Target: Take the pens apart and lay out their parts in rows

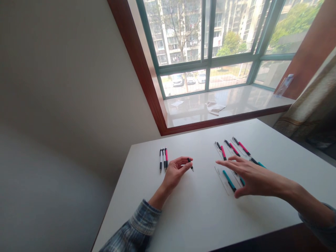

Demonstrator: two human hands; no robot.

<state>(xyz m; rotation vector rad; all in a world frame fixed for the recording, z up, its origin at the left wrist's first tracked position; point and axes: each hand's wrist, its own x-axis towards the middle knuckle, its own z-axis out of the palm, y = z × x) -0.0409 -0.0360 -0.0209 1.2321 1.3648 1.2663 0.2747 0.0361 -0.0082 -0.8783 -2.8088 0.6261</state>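
My left hand [175,172] is closed in a pinch on a short black pen grip section [191,167] with a pointed metal tip, above the middle of the white table [202,213]. Just beyond that hand, three pens [161,161] stand side by side, two with white barrels and one red. My right hand [248,175] hovers open, fingers spread, over teal pen barrels and thin refills. One teal pen barrel [229,180] and a clear refill [222,180] show left of it; other parts are partly covered by the hand.
Red pen barrels [244,148] with black parts and refills lie in a row beyond my right hand. A teal and black pen part [258,162] is at its far side. On the windowsill rest a cloth [215,107] and a clear bottle [285,85]. A curtain [309,91] hangs right.
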